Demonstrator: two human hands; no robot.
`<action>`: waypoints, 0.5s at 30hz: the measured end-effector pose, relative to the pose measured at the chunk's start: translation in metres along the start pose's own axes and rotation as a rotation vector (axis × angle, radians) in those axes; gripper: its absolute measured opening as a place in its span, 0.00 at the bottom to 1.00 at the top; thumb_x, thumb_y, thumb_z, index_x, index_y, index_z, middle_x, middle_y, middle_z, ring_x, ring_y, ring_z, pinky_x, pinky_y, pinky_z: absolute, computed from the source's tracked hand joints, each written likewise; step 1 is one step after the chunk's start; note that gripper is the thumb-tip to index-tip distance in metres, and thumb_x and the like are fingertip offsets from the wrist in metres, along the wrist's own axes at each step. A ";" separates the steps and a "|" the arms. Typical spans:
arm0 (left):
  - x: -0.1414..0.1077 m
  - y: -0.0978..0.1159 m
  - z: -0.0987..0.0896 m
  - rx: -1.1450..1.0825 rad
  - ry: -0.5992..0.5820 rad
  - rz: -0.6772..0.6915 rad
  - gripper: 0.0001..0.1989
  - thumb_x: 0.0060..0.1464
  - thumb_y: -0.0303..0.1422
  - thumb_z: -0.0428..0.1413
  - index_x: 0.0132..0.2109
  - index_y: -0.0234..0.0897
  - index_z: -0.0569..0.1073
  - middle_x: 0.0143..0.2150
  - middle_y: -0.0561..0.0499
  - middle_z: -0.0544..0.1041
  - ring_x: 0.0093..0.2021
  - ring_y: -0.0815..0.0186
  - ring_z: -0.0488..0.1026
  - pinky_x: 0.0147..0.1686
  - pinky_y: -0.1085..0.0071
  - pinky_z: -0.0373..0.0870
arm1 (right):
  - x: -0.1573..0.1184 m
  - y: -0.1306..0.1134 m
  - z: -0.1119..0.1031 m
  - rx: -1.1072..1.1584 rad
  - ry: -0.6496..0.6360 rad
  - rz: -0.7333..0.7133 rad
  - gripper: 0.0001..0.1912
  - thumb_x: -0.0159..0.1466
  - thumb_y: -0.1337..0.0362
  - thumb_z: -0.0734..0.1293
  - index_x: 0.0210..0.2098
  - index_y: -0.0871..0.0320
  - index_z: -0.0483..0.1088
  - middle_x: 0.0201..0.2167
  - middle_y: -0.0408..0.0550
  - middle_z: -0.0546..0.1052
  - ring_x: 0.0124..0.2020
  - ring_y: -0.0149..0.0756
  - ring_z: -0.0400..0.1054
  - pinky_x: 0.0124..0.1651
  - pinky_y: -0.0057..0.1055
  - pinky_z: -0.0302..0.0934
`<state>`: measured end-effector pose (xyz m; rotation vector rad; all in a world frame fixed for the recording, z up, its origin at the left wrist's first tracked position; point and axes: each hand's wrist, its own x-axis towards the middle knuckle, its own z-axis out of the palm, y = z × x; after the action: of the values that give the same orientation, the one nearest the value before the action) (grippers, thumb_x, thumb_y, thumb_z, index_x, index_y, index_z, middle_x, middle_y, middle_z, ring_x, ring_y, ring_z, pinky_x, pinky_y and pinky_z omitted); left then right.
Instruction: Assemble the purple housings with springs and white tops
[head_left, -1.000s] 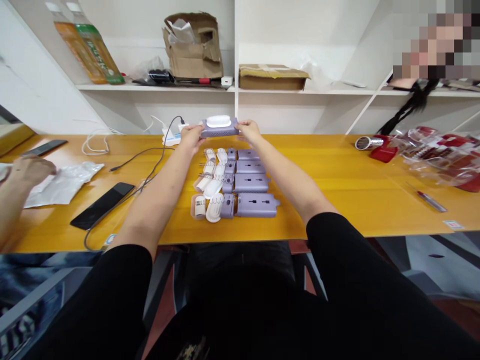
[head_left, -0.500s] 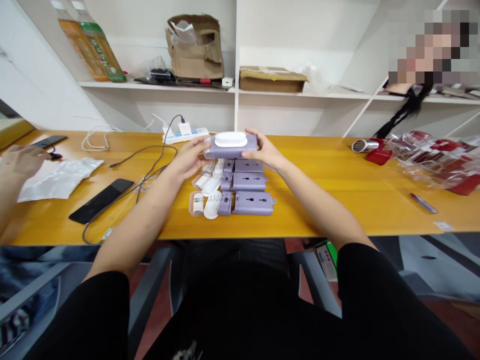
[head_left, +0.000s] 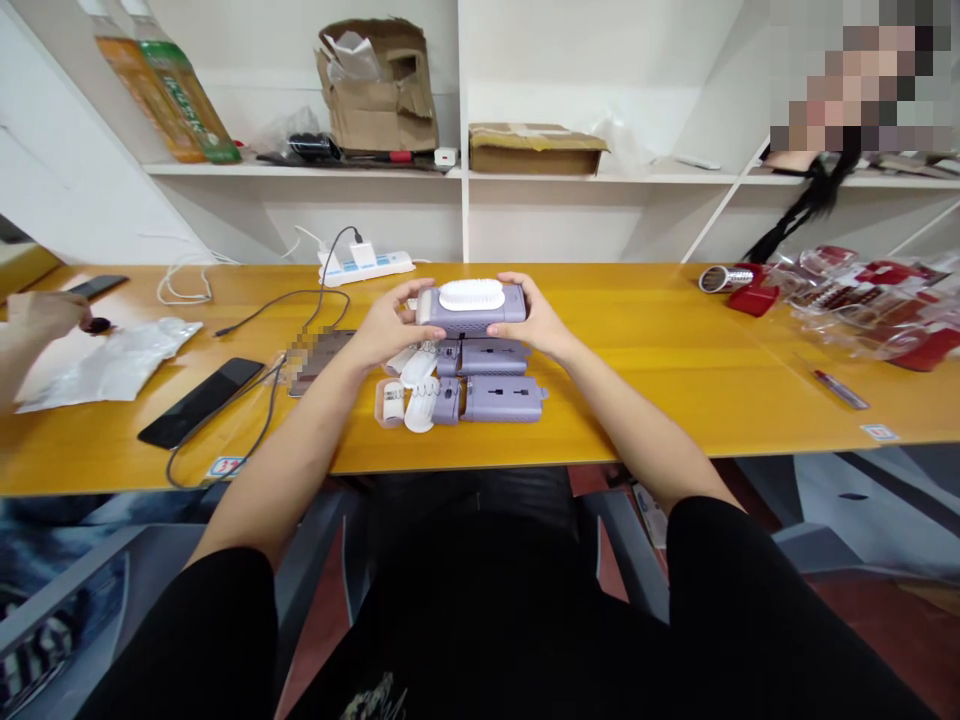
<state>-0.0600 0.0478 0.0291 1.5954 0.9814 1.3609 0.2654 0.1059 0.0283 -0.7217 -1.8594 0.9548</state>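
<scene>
Between my hands is a purple brush case (head_left: 480, 318) with a white bristled oval brush (head_left: 472, 293) on top. My left hand (head_left: 390, 325) is closed round its left end, thumb at the near side. My right hand (head_left: 534, 318) grips the right end the same way. Just beneath and nearer to me lie matching purple cases (head_left: 504, 402) in rows on the table. To their left, small purple end pieces (head_left: 447, 402), white oval parts (head_left: 422, 405) with coiled cord and clear-capped white pieces (head_left: 391, 402) line up. The held case partly hides the back row.
A black phone (head_left: 202, 403), a grey cable (head_left: 271, 420) and a silvery bag (head_left: 127, 365) lie left, near another person's hand (head_left: 46, 322). A power strip (head_left: 367, 266) stands behind. Red and clear wrapped items (head_left: 870, 305) and a small pen-like tube (head_left: 841, 390) lie right.
Both hands have brought the purple brush case slightly nearer to me and to the right, over the back row. My view has shifted slightly.
</scene>
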 end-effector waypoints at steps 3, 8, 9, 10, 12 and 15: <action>0.000 0.002 -0.003 0.004 -0.005 0.007 0.56 0.32 0.43 0.91 0.71 0.42 0.84 0.79 0.34 0.80 0.55 0.48 0.91 0.52 0.57 0.92 | 0.002 0.005 0.002 -0.025 0.018 -0.036 0.63 0.43 0.28 0.93 0.68 0.47 0.71 0.65 0.55 0.79 0.63 0.61 0.76 0.73 0.62 0.73; 0.001 0.005 -0.004 0.024 -0.007 0.024 0.54 0.33 0.42 0.90 0.69 0.44 0.84 0.76 0.36 0.83 0.49 0.51 0.91 0.45 0.60 0.91 | 0.003 0.004 0.003 -0.036 0.066 -0.068 0.58 0.45 0.29 0.92 0.65 0.46 0.72 0.61 0.52 0.79 0.60 0.58 0.75 0.70 0.59 0.73; 0.001 0.006 -0.003 0.037 -0.006 0.032 0.53 0.33 0.42 0.90 0.68 0.43 0.84 0.76 0.36 0.83 0.48 0.52 0.91 0.45 0.60 0.91 | 0.002 0.003 0.004 -0.036 0.076 -0.073 0.58 0.45 0.29 0.92 0.65 0.46 0.73 0.61 0.52 0.79 0.60 0.58 0.75 0.70 0.60 0.73; 0.001 0.006 -0.003 0.050 -0.008 0.038 0.53 0.33 0.42 0.90 0.68 0.43 0.84 0.75 0.36 0.84 0.48 0.52 0.91 0.45 0.60 0.91 | 0.002 0.002 0.004 -0.034 0.081 -0.077 0.58 0.45 0.29 0.92 0.64 0.46 0.73 0.61 0.52 0.79 0.60 0.57 0.75 0.70 0.60 0.73; 0.000 0.008 -0.004 0.069 -0.020 0.038 0.52 0.33 0.42 0.90 0.68 0.42 0.84 0.74 0.36 0.84 0.48 0.52 0.91 0.47 0.58 0.91 | 0.001 0.001 0.003 -0.031 0.084 -0.085 0.57 0.44 0.30 0.93 0.63 0.46 0.73 0.60 0.52 0.79 0.58 0.56 0.75 0.70 0.61 0.74; 0.003 0.007 -0.016 0.090 0.046 0.045 0.50 0.33 0.42 0.89 0.64 0.41 0.83 0.69 0.37 0.86 0.51 0.49 0.90 0.50 0.55 0.92 | 0.002 0.005 -0.001 0.000 0.115 -0.072 0.56 0.44 0.33 0.94 0.62 0.46 0.73 0.61 0.51 0.78 0.56 0.53 0.75 0.64 0.59 0.79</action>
<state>-0.0748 0.0492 0.0387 1.6681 1.0536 1.4068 0.2658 0.1106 0.0257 -0.6910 -1.7727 0.8496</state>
